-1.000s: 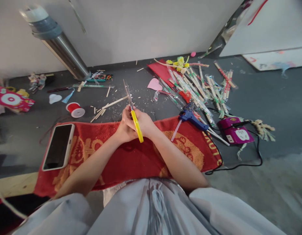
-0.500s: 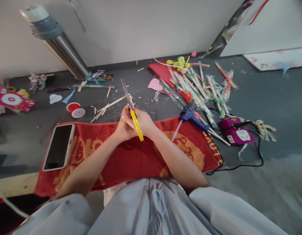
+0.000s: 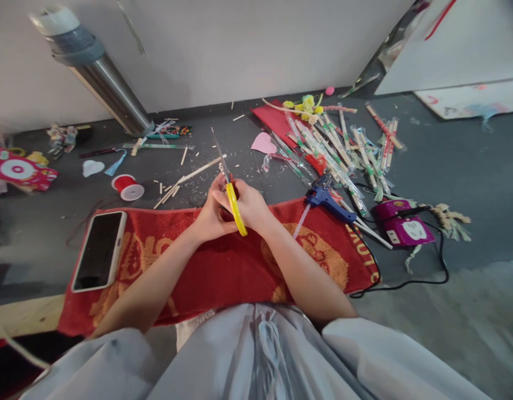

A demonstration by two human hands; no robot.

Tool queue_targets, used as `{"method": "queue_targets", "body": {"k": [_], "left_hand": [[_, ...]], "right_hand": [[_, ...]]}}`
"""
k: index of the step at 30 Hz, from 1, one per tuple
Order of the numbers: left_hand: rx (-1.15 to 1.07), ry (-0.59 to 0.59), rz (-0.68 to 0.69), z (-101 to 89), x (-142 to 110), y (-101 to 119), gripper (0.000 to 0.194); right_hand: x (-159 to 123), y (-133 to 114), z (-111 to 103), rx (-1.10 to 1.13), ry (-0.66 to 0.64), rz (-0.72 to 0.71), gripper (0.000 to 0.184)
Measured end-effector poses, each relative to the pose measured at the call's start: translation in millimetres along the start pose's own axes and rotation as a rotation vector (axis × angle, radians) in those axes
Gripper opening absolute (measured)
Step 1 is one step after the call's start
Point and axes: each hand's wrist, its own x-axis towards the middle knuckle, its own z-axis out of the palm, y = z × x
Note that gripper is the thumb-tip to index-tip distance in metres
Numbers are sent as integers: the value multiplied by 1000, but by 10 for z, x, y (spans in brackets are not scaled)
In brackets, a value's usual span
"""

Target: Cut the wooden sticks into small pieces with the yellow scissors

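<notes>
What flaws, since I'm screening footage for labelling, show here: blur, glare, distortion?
Head view: the steel flask leans outward, apparently wide-angle stretch; its side carries a pale highlight; the pink package at the left edge looks soft; the scissors' yellow handle reads clearly.

Carrying, across the grey desk [image 3: 460, 172], a red towel [image 3: 215, 272], thin sticks [image 3: 198, 170], red spool [image 3: 125, 184], steel flask [image 3: 98, 76], purple box [image 3: 400, 224].

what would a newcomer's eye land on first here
Probably the yellow-handled scissors, central in the picture, in the right hand above the near edge of the grey table. Next, likely the red towel just below, with a phone on its left end. The tall steel flask at back left also stands out.
</notes>
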Motion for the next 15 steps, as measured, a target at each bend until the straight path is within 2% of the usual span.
{"method": "queue_targets", "body": {"k": [3,7,10,11,15], "left_hand": [[10,55,35,-81,33,-77,90],[105,331,15,-199,91,-111,56],[335,512,37,-285,120,30,43],[430,526,63,-310,126,91,39],[808,437,88,-368,129,222,20]], "right_hand": [[33,57,-86,-56,105,32,37],[76,158,-151,-231,238,33,44],[81,212,-133,-360,309,-20,47],[78,225,-116,-389,321,-49,47],[64,263,-38,-429,320,-161,48]]}}
